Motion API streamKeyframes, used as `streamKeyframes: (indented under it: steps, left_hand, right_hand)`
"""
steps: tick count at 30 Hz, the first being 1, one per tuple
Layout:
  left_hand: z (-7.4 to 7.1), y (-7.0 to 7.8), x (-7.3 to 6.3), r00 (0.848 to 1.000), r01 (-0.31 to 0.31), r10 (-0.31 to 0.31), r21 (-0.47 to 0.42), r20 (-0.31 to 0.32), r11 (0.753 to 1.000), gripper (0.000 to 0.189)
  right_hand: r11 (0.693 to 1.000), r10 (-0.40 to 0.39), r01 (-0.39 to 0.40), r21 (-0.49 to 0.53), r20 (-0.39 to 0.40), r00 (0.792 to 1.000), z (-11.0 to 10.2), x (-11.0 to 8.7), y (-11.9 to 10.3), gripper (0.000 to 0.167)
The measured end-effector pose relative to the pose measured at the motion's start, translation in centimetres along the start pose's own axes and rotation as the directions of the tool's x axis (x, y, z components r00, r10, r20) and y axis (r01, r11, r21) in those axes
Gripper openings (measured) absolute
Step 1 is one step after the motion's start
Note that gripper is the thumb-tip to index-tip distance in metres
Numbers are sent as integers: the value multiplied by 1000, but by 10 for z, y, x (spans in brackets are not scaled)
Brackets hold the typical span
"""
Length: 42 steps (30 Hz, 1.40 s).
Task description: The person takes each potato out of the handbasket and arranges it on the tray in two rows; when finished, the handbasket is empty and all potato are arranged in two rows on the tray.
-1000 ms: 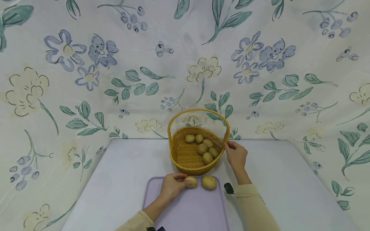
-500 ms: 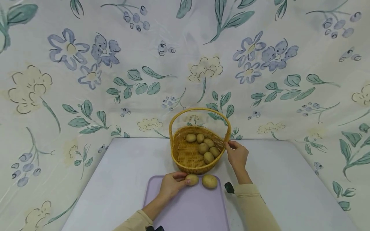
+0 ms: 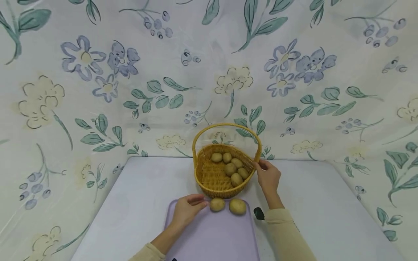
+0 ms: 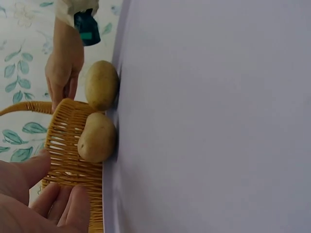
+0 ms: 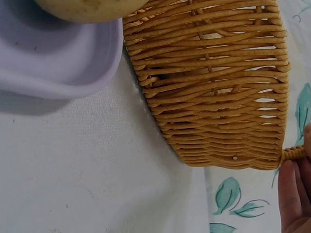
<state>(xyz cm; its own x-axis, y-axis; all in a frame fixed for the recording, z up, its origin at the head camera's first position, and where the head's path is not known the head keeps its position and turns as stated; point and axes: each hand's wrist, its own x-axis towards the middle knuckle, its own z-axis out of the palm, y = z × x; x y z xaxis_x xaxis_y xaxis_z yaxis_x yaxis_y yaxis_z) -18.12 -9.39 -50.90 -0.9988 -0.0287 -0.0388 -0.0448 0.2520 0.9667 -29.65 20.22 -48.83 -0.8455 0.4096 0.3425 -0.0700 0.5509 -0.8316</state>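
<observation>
My left hand (image 3: 187, 211) hovers over the far left part of the lilac tray (image 3: 218, 235), fingers apart and holding nothing. Just right of its fingertips a potato (image 3: 217, 204) lies at the tray's far edge, with a second, slightly larger potato (image 3: 237, 206) beside it. Behind the tray stands a wicker basket (image 3: 209, 190) with a tall arched handle. My right hand (image 3: 269, 176) pinches the foot of that handle at the basket's right side; the right wrist view shows the fingers (image 5: 290, 191) there.
Inside the basket, several potatoes (image 3: 230, 169) are gathered toward the right and back. The white table (image 3: 147, 185) extends to both sides of the tray. Behind it hangs a floral-patterned cloth (image 3: 163, 119).
My left hand has let go of the left potato and drawn back a little to the left. That potato stays on the tray. My right hand keeps its hold on the basket.
</observation>
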Motion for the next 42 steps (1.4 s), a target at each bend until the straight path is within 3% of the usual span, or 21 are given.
streamKeyframes:
  steps: [8, 13, 23, 30, 37, 40, 42]
  left_hand:
    - [-11, 10, -6, 995, 37, -43, -66, -87, 997, 33]
    - [-20, 25, -7, 996, 25, -32, -85, -82, 996, 31]
    - [-31, 46, -2, 1000, -10, 13, -130, 17, 991, 31]
    - [-39, 59, 7, 992, -59, 75, -155, 99, 986, 33]
    - [-42, 78, 16, 962, -184, 216, -191, 168, 964, 36]
    - [-44, 85, 20, 939, -230, 268, -187, 215, 955, 38]
    - [-45, 90, 25, 915, -264, 307, -185, 261, 946, 38]
  right_hand:
    - [1000, 13, -14, -21, -16, 1000, 0, 1, -1, 25]
    - [999, 22, -22, -25, -13, 1000, -1, 2, -2, 24]
    - [999, 34, -34, -18, 6, 999, -2, 3, -4, 24]
    - [999, 34, -34, -12, 12, 999, -3, 2, -4, 23]
    - [1000, 22, -22, -1, 5, 1000, -3, 2, -3, 23]
    - [1000, 29, -29, 0, 9, 1000, -3, 3, -2, 24]
    - [999, 39, -39, -6, 15, 999, -2, 3, -1, 24]
